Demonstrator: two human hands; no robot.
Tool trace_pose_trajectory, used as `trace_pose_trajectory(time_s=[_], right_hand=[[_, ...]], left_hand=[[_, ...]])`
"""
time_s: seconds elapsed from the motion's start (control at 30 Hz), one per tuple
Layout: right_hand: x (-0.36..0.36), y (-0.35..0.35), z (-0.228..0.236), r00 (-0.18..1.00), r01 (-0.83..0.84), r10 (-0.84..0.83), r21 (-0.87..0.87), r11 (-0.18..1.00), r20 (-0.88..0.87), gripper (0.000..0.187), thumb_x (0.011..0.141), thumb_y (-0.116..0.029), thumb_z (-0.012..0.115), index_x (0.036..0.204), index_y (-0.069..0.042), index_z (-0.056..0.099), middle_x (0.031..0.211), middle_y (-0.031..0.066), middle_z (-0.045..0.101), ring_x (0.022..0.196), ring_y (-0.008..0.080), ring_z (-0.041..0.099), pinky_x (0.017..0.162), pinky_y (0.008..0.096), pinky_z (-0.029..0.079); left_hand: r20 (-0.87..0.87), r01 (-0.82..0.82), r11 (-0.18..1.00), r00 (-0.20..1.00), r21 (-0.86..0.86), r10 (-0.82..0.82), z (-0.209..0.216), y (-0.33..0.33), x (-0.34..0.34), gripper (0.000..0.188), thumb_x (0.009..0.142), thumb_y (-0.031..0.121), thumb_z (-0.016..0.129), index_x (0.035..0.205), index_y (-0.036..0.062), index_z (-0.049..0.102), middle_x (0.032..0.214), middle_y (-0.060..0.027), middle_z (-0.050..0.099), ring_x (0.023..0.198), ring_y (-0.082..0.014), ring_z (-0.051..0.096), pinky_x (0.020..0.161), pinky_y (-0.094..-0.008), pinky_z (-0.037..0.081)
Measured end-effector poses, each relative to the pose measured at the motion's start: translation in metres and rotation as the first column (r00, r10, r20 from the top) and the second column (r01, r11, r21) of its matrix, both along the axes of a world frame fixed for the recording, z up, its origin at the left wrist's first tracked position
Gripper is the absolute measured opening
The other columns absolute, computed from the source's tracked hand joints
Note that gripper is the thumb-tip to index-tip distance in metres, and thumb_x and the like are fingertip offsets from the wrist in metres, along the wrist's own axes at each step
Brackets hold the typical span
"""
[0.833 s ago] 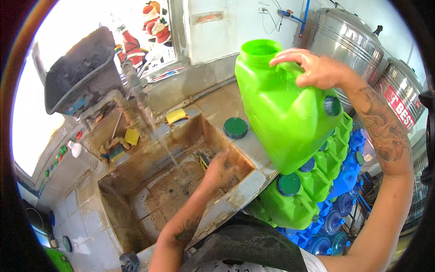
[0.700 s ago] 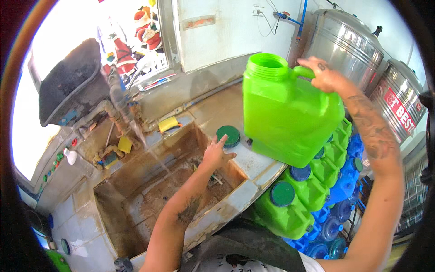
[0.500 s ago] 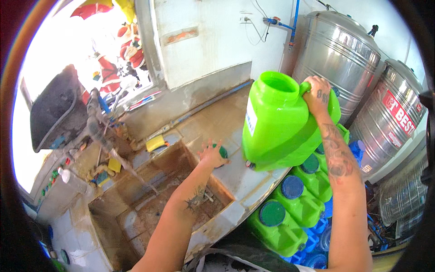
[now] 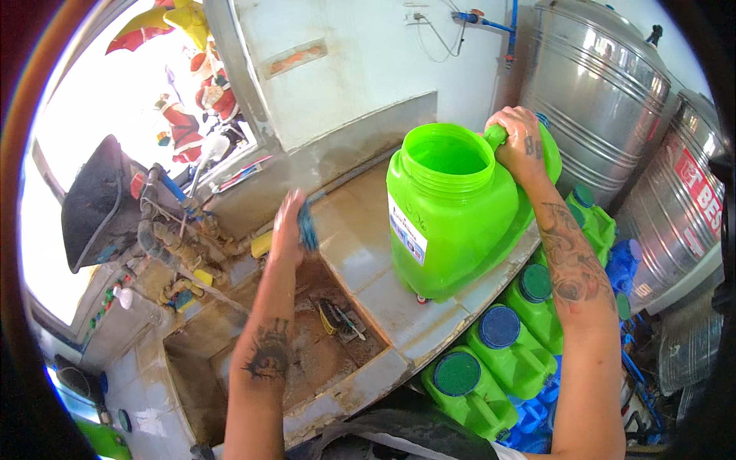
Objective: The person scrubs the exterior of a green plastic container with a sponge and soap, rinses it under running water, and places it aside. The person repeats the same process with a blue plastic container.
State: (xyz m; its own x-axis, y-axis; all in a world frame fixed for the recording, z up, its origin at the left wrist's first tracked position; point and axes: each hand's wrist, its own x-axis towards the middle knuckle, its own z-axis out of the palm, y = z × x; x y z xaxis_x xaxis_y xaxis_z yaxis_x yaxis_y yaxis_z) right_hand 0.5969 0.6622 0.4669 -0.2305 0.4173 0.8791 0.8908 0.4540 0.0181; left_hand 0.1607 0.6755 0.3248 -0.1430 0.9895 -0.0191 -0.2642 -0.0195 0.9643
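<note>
My right hand (image 4: 520, 139) is wrapped round the handle of a bright green jug (image 4: 448, 230), which stands on the tiled counter with its wide threaded mouth open. The jug carries a white and blue label on its left side. Over the far edge of the sink, my left hand (image 4: 285, 234) holds a ridged blue-green screw cap (image 4: 308, 226), seen edge-on and a little blurred. Beneath that forearm is the tiled sink (image 4: 366, 287), with a yellow-and-black brush (image 4: 328, 316) and a thin white-handled tool (image 4: 351, 325) lying in it.
Capped green jugs (image 4: 510, 345) crowd below the counter's right edge. Two steel tanks (image 4: 594, 92) stand behind them. Pipes and a faucet (image 4: 153, 230) rise at the sink's left, beside a black bin-like container (image 4: 96, 207). A yellow sponge (image 4: 261, 244) rests on the far ledge.
My left hand has lifted the cap off the counter and moved left with it. The green jug, still gripped by my right hand, has turned and now stands more upright, slightly further left.
</note>
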Motion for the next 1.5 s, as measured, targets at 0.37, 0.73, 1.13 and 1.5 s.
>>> trace_pose_trajectory(time_s=[0.37,0.73,1.13,1.5], right_hand=[[-0.057,0.012,-0.010,0.998,-0.021,0.024,-0.061,0.998,0.054,0.014,0.072,-0.008,0.069,0.085,-0.013,0.066,0.087,0.0052,0.064,0.096,0.0272,0.060,0.092,0.0458,0.040],[-0.064,0.021,-0.011,0.985,-0.175,0.175,0.049,0.983,0.004,0.019,0.070,-0.012,0.071,0.089,-0.011,0.067,0.091,0.0082,0.067,0.095,0.0298,0.062,0.092,0.0466,0.043],[-0.044,-0.040,0.023,0.913,-0.014,0.199,-0.462,0.887,0.355,0.044,0.072,-0.010,0.072,0.114,-0.005,0.063,0.095,0.0168,0.067,0.096,0.0353,0.063,0.089,0.0438,0.047],[-0.355,-0.252,0.112,0.613,-0.315,0.788,-0.930,0.189,-0.048,0.074,0.068,0.001,0.073,0.139,-0.002,0.054,0.130,0.0248,0.060,0.114,0.0346,0.061,0.098,0.0387,0.047]], left_hand=[[-0.978,0.537,0.843,-0.152,0.040,0.143,0.220,-0.077,0.177,0.074,0.082,0.058,0.062,0.136,0.0075,0.060,0.134,-0.0254,0.058,0.124,-0.0407,0.056,0.106,-0.0478,0.042],[-0.970,0.860,0.455,-0.241,-0.232,-0.038,0.258,-0.059,0.181,0.045,0.079,0.042,0.069,0.110,0.0086,0.073,0.103,-0.0170,0.071,0.099,-0.0301,0.068,0.091,-0.0372,0.052],[-0.973,0.956,0.189,-0.209,-0.225,-0.101,0.191,-0.058,0.167,0.051,0.075,0.048,0.074,0.106,0.0070,0.076,0.108,-0.0163,0.073,0.100,-0.0351,0.069,0.091,-0.0487,0.052],[-0.821,0.461,0.714,0.061,0.527,0.567,0.163,-0.383,-0.102,0.028,0.071,0.029,0.070,0.086,0.0064,0.073,0.091,-0.0170,0.068,0.099,-0.0305,0.067,0.113,-0.0631,0.032]])
